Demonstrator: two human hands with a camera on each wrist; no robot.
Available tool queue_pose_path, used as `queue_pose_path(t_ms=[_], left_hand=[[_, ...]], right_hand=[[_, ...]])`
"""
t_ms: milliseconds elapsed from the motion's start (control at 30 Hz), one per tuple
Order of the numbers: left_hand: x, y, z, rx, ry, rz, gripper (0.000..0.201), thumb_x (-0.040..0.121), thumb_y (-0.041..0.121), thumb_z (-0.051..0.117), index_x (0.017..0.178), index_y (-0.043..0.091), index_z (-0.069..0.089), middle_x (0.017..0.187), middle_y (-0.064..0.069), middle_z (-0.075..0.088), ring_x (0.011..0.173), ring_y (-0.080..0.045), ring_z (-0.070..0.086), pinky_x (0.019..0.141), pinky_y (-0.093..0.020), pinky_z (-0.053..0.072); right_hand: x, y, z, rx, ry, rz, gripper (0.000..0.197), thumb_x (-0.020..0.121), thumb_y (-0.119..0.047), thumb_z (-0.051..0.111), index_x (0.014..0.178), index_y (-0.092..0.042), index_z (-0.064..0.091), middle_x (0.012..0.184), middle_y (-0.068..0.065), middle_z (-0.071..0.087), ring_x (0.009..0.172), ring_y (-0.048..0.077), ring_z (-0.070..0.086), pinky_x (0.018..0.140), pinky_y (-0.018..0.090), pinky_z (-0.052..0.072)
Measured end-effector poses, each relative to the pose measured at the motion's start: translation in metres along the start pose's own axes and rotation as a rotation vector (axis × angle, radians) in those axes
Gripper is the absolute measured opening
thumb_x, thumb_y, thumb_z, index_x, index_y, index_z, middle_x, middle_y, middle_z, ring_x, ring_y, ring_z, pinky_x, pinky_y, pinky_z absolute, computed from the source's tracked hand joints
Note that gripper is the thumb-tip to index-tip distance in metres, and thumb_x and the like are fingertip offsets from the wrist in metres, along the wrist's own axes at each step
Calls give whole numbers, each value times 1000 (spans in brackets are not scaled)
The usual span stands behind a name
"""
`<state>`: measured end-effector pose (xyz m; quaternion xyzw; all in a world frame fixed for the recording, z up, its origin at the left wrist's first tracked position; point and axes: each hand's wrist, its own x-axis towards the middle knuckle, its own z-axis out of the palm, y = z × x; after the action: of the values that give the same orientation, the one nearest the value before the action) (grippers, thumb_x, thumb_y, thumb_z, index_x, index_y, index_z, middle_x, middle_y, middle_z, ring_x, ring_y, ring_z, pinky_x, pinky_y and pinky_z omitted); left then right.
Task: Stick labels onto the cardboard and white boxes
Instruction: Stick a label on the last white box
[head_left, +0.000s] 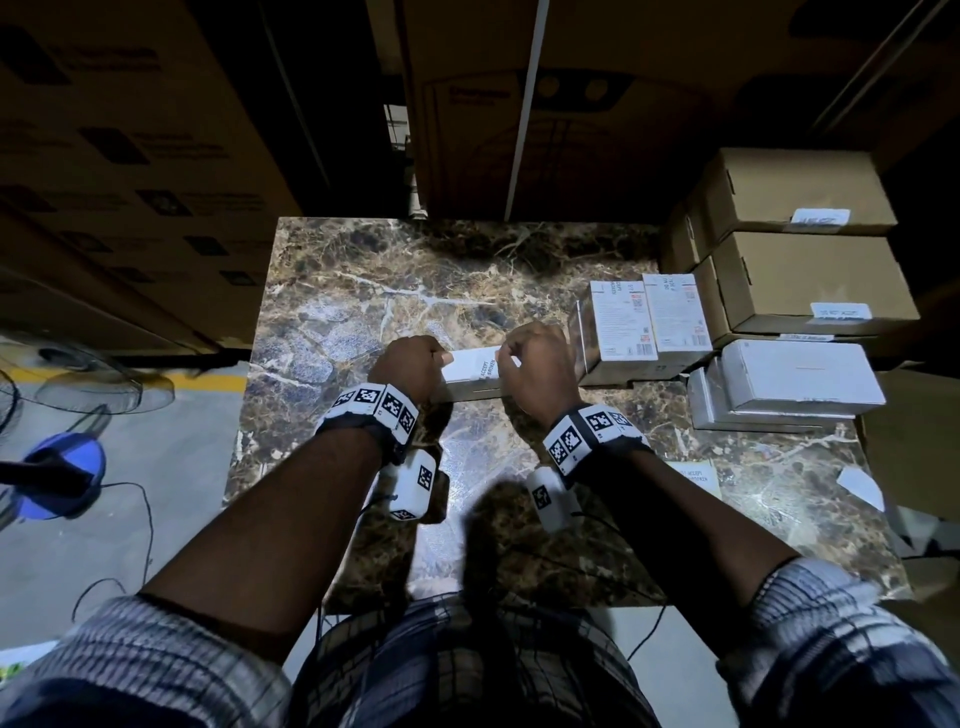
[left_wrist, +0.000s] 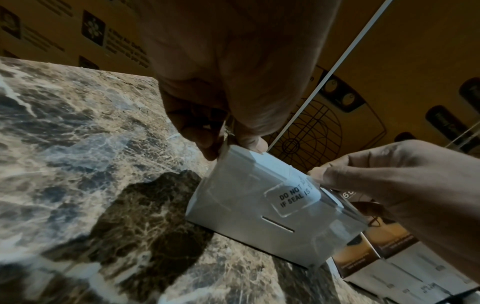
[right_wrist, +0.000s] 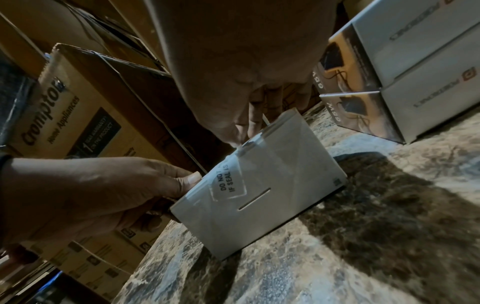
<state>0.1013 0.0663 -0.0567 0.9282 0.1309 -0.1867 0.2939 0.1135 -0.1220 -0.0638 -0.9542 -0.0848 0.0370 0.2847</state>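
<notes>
A small white box (head_left: 470, 375) stands on edge on the marble table (head_left: 363, 291), held between both hands. My left hand (head_left: 436, 358) grips its left top corner, thumb and fingers curled (left_wrist: 233, 144). A clear seal label (left_wrist: 293, 197) printed "DO NOT ACCEPT IF SEAL IS BROKEN" lies on the box's near face (right_wrist: 265, 185) and folds over the top edge. My right hand (head_left: 506, 358) pinches the label's upper end at that edge (right_wrist: 241, 131). The far side of the box is hidden.
Printed white boxes (head_left: 644, 325) stand just right of my hands. Labelled cardboard boxes (head_left: 795, 192) are stacked at the back right, flat white boxes (head_left: 795, 384) before them. A label sheet (head_left: 696, 478) lies by my right forearm. Large cartons (head_left: 467, 104) wall off the far edge.
</notes>
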Motion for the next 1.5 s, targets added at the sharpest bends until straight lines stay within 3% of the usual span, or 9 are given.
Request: queue_pose_path(t_ms=[133, 367, 533, 700, 800, 1000, 1167, 1333, 1500], left_hand=[[-2, 3, -1, 35, 5, 3, 24, 95, 27, 61, 111, 10, 66, 109, -13, 67, 100, -31, 61, 80, -35, 48], [-5, 7, -2, 96, 20, 24, 22, 90, 22, 66, 107, 8, 62, 109, -11, 66, 102, -29, 60, 79, -32, 46], [-2, 6, -1, 111, 24, 36, 21, 91, 23, 65, 106, 9, 62, 108, -11, 66, 102, -29, 60, 77, -32, 45], [5, 6, -1, 104, 83, 55, 17, 97, 29, 56, 107, 17, 63, 104, -11, 64, 97, -31, 62, 78, -39, 51], [5, 3, -1, 120, 116, 113, 16, 95, 21, 57, 109, 19, 64, 106, -12, 62, 98, -31, 61, 73, -37, 48], [-1, -3, -1, 60, -2, 361, 46, 88, 19, 69, 132, 12, 58, 129, -11, 61, 116, -27, 56, 98, -36, 46], [-2, -8, -1, 91, -6, 360, 53, 83, 16, 75, 133, 14, 56, 129, -9, 61, 117, -26, 57, 97, -36, 47], [-1, -5, 2, 80, -40, 333, 48, 87, 10, 69, 132, 16, 55, 127, -10, 59, 116, -28, 55, 98, -43, 47], [-1, -8, 4, 89, -34, 351, 43, 89, 8, 67, 127, 19, 53, 121, -9, 59, 109, -25, 55, 90, -41, 48]], right_hand=[[-2, 5, 5, 111, -26, -16, 15, 91, -22, 55, 78, -19, 61, 94, 0, 63, 95, 20, 52, 84, 40, 45], [-2, 10, 5, 277, -29, -38, 11, 92, -18, 57, 89, -12, 65, 96, -2, 59, 96, 17, 55, 82, 30, 44], [-5, 13, 2, 308, -39, -54, 7, 92, -24, 60, 91, -17, 59, 92, -3, 63, 93, 16, 57, 84, 39, 50], [2, 11, -1, 134, -111, -64, 44, 76, -34, 81, 113, -22, 59, 86, -14, 59, 98, 16, 54, 84, 39, 46], [4, 8, -2, -43, -86, -98, 31, 77, -34, 80, 104, -23, 69, 84, -12, 55, 96, 19, 48, 86, 44, 45], [5, 6, -4, 32, -87, -79, 18, 75, -27, 80, 78, -32, 62, 78, -20, 51, 92, 16, 48, 85, 45, 45], [8, 6, -5, 161, -111, -85, 15, 79, -26, 76, 73, -29, 62, 70, -21, 56, 82, 15, 54, 80, 36, 43], [13, 11, -6, 287, -155, -41, 15, 85, -30, 73, 75, -18, 72, 72, -6, 69, 74, 16, 64, 81, 33, 46], [9, 12, -9, 329, -173, -21, 17, 87, -27, 74, 77, -13, 77, 74, -2, 72, 72, 12, 65, 67, 25, 44]])
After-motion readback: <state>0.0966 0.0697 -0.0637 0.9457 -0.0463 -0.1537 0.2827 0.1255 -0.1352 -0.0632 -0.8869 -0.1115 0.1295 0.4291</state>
